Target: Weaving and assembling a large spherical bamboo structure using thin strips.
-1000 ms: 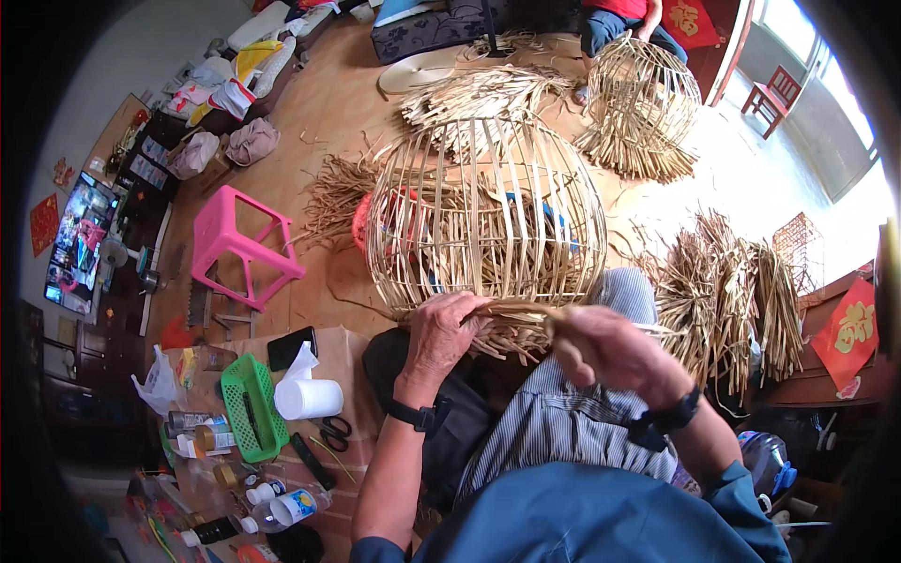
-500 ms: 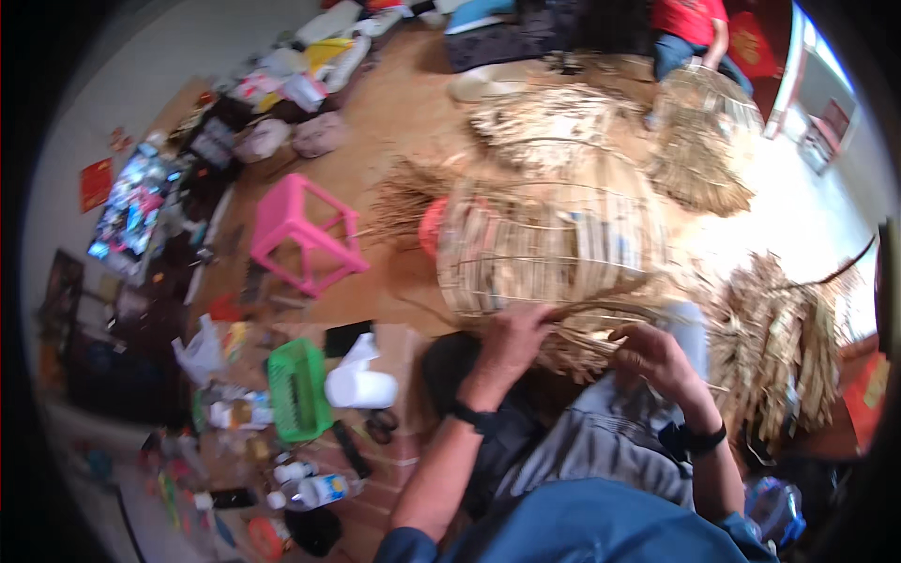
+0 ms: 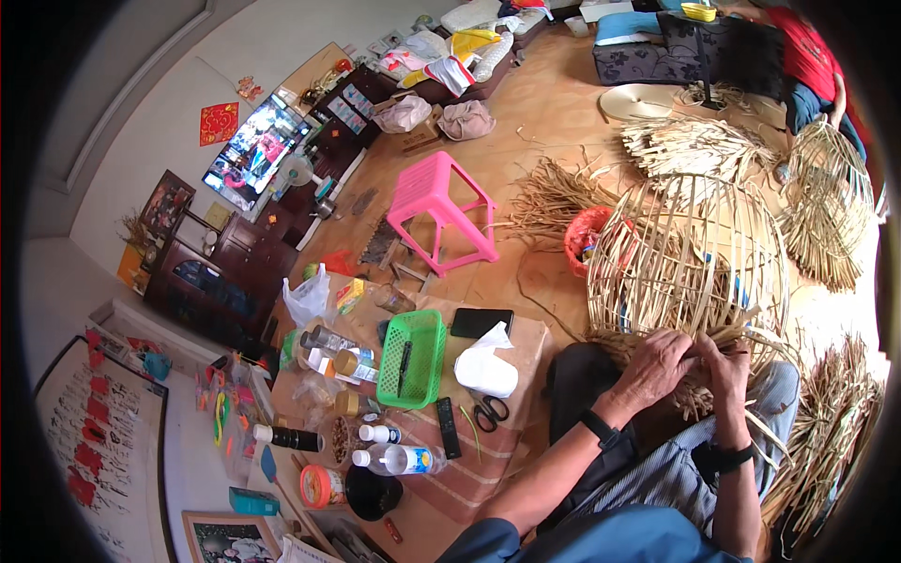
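Note:
A large openwork basket (image 3: pixel 615 281) of pale, split strips lies in front of my knees. At its near rim, my left hand (image 3: pixel 654 364) is closed on a bundle of dry straw-like strips (image 3: pixel 615 347). Close against it, my right hand (image 3: pixel 725 373) pinches the same bundle, fingers bent inward. Loose strip ends stick out beside my right wrist and over my knee. The fingertips partly cover the spot where the strips meet the rim.
To the left, a low table (image 3: pixel 521 375) bears a green plastic basket (image 3: pixel 427 328), scissors (image 3: pixel 490 413), a tissue roll (image 3: pixel 488 371) and several bottles. Beyond are a pink stool (image 3: pixel 422 183) and a red basket (image 3: pixel 577 239). Straw (image 3: pixel 835 413) lies right; a person (image 3: pixel 809 61) handles another basket far right.
The view has swung left, so the room's things sit farther right. My hands have come together at the basket's rim; before, they were apart along a bent strand bundle.

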Demonstrator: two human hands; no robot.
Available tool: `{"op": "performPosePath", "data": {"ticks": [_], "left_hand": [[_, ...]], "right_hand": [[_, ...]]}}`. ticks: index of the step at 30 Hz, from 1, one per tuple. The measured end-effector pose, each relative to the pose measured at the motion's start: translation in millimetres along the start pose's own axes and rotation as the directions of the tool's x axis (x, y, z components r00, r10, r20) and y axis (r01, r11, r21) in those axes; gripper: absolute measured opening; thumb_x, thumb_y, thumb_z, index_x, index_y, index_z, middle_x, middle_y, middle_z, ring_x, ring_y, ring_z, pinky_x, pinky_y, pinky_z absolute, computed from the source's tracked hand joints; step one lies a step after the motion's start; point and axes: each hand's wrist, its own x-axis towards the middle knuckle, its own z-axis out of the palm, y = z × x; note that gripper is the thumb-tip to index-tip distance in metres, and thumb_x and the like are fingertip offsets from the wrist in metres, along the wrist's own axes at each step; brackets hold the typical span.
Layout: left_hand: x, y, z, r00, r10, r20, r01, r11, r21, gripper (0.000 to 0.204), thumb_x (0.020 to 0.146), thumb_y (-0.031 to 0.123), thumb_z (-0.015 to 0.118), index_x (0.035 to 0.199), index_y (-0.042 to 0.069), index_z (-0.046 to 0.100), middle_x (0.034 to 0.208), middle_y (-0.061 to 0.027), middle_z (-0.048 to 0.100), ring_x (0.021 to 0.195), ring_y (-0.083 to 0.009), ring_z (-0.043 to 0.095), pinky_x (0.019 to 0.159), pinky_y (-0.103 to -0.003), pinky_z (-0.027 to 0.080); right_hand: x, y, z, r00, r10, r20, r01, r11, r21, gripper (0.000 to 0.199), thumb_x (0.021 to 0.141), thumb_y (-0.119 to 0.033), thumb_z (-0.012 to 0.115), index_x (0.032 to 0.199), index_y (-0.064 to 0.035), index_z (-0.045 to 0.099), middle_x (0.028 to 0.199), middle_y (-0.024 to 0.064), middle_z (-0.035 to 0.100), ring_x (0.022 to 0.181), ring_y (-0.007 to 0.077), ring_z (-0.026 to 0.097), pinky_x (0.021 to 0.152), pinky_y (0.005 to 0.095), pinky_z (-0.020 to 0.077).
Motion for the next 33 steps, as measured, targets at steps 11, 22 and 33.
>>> {"op": "performPosePath", "data": {"ticks": [11,22,33], "left_hand": [[5,7,8,0.986,-0.150,-0.073,0.148,0.988,-0.037,0.019,0.102,0.015,0.071,0.116,0.003,0.070,0.092,-0.0192,0.075,0.089,-0.0398,0.074,0.081,-0.049,0.057],[0,10,51,0.994,-0.100,-0.051,0.112,0.880,0.462,0.020,0.096,0.018,0.066,0.108,0.002,0.071,0.096,-0.0166,0.069,0.098,-0.0324,0.065,0.090,-0.046,0.052],[-14,2,64,0.958,0.207,-0.200,-0.020,0.741,0.672,0.028,0.102,0.024,0.066,0.121,0.004,0.068,0.095,-0.0164,0.065,0.101,-0.0346,0.063,0.094,-0.050,0.049]], "right_hand": [[-17,-55,0,0.995,-0.001,0.096,0.009,0.996,-0.086,0.027,0.106,-0.029,0.070,0.094,-0.0053,0.072,0.071,-0.0019,0.063,0.057,0.0071,0.050,0.052,0.0255,0.0356],[17,-66,2,0.840,-0.349,0.415,0.531,0.379,-0.757,0.017,0.100,-0.014,0.069,0.106,0.0014,0.069,0.076,0.0137,0.067,0.064,0.0263,0.063,0.059,0.0408,0.0478],[23,-42,11,0.846,-0.434,0.308,0.440,0.243,-0.865,0.009,0.088,-0.005,0.068,0.086,-0.0002,0.060,0.083,0.0244,0.066,0.080,0.0470,0.064,0.069,0.0542,0.0487]]}}
